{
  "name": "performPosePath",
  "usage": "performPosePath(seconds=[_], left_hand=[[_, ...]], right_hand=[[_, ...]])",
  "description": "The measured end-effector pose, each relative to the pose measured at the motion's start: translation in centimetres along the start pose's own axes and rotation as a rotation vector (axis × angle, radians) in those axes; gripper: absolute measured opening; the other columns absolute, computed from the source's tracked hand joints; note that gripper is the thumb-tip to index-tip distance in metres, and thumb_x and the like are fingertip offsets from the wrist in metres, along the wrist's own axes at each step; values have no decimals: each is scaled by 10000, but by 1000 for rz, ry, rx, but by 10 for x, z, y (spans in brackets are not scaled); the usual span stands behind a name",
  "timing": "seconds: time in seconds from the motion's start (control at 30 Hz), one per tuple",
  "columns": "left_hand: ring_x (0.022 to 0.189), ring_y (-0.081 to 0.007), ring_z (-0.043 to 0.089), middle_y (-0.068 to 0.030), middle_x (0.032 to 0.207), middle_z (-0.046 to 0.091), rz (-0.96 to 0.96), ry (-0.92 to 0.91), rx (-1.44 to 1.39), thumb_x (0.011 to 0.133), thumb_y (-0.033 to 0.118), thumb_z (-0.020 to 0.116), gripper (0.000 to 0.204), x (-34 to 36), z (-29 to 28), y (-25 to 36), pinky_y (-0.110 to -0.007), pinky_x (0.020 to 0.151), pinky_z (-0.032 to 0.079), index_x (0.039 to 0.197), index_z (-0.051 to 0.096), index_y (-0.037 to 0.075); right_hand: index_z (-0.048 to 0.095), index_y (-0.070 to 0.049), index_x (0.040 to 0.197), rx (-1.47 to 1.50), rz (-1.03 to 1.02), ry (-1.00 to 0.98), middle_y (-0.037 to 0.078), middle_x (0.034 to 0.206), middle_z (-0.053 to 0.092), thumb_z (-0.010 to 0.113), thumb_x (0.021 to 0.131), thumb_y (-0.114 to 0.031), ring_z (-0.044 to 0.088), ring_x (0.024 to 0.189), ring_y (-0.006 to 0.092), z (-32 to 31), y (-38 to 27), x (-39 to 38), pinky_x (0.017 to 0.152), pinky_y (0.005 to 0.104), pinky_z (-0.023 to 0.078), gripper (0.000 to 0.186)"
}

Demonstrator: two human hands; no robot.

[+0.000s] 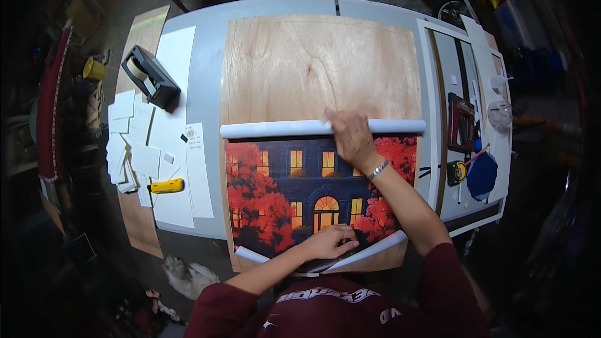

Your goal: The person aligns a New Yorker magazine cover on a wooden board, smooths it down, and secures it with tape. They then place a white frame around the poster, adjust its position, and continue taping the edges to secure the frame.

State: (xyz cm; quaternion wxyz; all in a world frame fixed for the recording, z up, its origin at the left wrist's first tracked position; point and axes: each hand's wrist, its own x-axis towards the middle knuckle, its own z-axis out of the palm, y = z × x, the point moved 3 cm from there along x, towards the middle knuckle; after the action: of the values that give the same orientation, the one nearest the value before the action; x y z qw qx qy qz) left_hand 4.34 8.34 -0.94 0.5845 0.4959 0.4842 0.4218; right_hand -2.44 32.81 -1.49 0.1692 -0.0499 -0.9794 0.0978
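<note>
A poster point(294, 194) showing a dark house with lit windows among red trees lies partly unrolled on a pale plywood board point(319, 62), which rests flat on the grey bench point(206, 87). Its far end is still wound into a white roll point(275, 129) that runs across the board; its near edge curls up at both corners.

The right hand point(352, 138) lies over the roll, palm down, fingers spread flat on it, a loose grip that presses rather than clasps. A metal bracelet point(378, 169) sits on that wrist. The left hand point(328, 242) presses the near edge of the poster down, fingers bent and flat on the paper, closed round nothing.

Left of the board stand a black tape dispenser point(150, 77), a heap of white paper pieces point(128, 147) and a yellow utility knife point(167, 186), all on white sheets. Right of the board lie a white frame point(432, 112), a yellow and black tape measure point(456, 173) and a dark blue round thing point(482, 175). A pale furry animal point(188, 275) sits on the floor below the bench's near edge.
</note>
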Motion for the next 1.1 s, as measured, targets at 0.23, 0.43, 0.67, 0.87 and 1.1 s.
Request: performPosePath(seconds=[0.23, 0.43, 0.67, 0.87, 1.1], left_hand=[[842, -311, 684, -166, 958, 681, -112, 70, -109, 1045, 220, 632, 249, 4, -5, 5, -409, 756, 539, 1026, 711, -16], [904, -343, 699, -171, 1031, 711, -181, 78, -136, 1062, 229, 612, 277, 6, -6, 6, -407, 812, 541, 1040, 706, -30], [967, -319, 717, -159, 1074, 732, -243, 75, -161, 1067, 213, 606, 260, 9, -7, 11, -393, 861, 546, 1064, 713, -24], [989, -317, 716, -159, 1090, 734, -268, 63, -175, 1065, 191, 609, 239, 11, -7, 16, -393, 876, 547, 1074, 713, -24], [988, -337, 714, -159, 1059, 724, -340, -23, -142, 1056, 213, 624, 240, 20, -9, 21, -410, 872, 553, 1059, 710, -11]], right_hand=[[359, -147, 1620, 232, -154, -32, 126, 1412, 558, 743, 926, -405, 529, 1338, 278, -1, 22, 47, 1171, 490, 383, 834], [418, -140, 1595, -22, -188, 122, 73, 1230, 625, 603, 964, -67, 631, 1101, 247, -8, 45, 61, 977, 426, 500, 661], [375, -125, 1617, 143, -204, 166, 110, 1096, 670, 675, 944, -69, 654, 1023, 273, 1, 78, 83, 937, 406, 526, 740], [390, -192, 1631, -52, 76, 358, 101, 1199, 584, 674, 945, -82, 587, 1113, 255, 23, 120, 117, 1009, 436, 454, 750], [496, -237, 1589, -102, 193, 352, 27, 861, 606, 730, 964, -212, 625, 722, 204, 30, 124, 117, 673, 366, 537, 667]])
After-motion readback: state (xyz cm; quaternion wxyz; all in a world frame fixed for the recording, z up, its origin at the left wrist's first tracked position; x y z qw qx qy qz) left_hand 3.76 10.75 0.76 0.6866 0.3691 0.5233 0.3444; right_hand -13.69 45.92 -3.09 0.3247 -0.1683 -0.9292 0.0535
